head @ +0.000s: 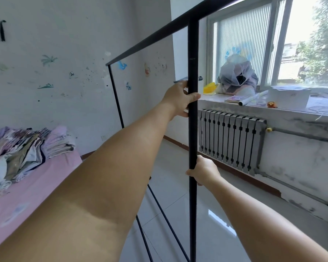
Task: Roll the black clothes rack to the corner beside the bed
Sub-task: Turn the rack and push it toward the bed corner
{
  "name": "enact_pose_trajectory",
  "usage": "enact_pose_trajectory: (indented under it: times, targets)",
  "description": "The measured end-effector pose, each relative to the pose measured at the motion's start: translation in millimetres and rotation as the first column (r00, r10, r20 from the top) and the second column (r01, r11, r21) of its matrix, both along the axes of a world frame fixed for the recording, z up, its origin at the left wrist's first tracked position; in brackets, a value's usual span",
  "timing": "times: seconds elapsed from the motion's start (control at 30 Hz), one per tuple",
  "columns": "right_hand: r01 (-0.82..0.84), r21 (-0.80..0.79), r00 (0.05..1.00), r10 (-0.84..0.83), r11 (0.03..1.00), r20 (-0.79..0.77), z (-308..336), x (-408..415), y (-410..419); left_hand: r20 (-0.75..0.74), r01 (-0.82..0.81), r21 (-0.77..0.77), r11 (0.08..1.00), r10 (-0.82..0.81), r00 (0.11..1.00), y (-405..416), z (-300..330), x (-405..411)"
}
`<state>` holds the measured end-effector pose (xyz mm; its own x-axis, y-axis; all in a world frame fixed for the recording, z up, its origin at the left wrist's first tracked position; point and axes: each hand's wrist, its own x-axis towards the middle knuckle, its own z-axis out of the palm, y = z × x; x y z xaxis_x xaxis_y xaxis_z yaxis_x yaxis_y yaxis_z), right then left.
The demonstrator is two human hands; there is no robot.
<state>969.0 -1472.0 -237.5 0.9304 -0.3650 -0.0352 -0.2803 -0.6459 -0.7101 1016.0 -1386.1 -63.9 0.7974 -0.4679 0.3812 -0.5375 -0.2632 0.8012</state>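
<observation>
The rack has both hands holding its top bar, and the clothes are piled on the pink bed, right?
Not quite. In the head view both hands grip the rack's near upright pole, not the top bar: left hand higher, right hand lower. The clothes are piled on the pink bed, as you said.

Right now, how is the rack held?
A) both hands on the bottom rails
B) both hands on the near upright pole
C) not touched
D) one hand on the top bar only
B: the left hand and right hand both grip the near upright pole.
</observation>
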Motion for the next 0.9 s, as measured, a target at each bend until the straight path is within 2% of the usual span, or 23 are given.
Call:
enact_pose_trajectory:
  times: [0.27, 0.47, 0.77, 0.9]
  targets:
    - [-0.135, -0.009, 0.991, 0.135, 0.991, 0.000, -3, 68, -30, -0.037, -0.126, -0.011, 0.992, 0.126, 0.991, -23, 1, 54]
    - [-0.221, -0.002, 0.975, 0.221, 0.975, -0.007, -2, 114, -51, 0.009, -0.229, -0.016, 0.973, 0.229, 0.973, -41, -1, 93]
    - [-0.266, 0.021, 0.964, 0.265, 0.964, 0.014, -4, 178, -73, 0.043, -0.314, 0.014, 0.949, 0.313, 0.949, -64, -3, 150]
    - [-0.269, 0.023, 0.963, 0.269, 0.963, 0.023, -4, 213, -82, 0.009, -0.325, 0.009, 0.946, 0.325, 0.946, -73, -2, 183]
